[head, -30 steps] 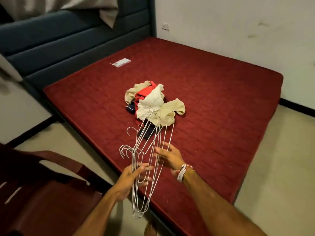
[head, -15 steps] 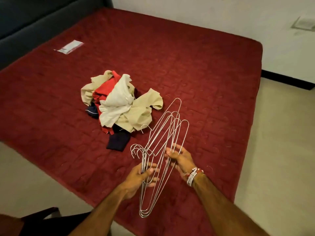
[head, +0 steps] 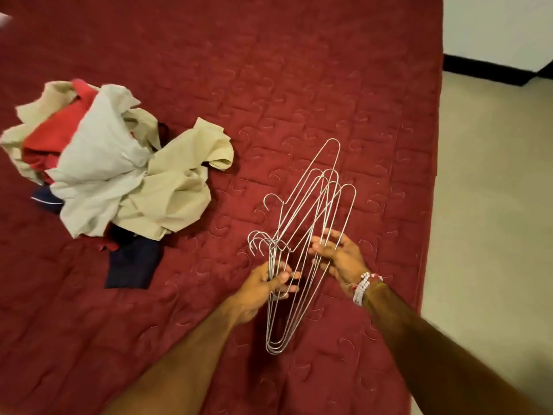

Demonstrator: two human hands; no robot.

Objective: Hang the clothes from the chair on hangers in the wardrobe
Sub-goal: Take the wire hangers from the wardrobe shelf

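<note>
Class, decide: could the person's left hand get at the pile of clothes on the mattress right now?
Probably not yet: the left hand grips the hangers, though only bare mattress lies between it and the clothes.

The clothes pile (head: pixel 119 169) is lying on the bed (head: pixel 299 70) at 10 o'clock. The hangers (head: pixel 302 232) are standing over the bed at 6 o'clock, between the left hand (head: pixel 263 287) and the right hand (head: pixel 341 259). The floor (head: pixel 490 205) is lying at 3 o'clock.

View: single, head-worn, wide-angle.
Facing: forward and steeply down onto red bed (head: pixel 299 85).
Nearness: close above left hand (head: pixel 263 290) and right hand (head: pixel 341 262).
</note>
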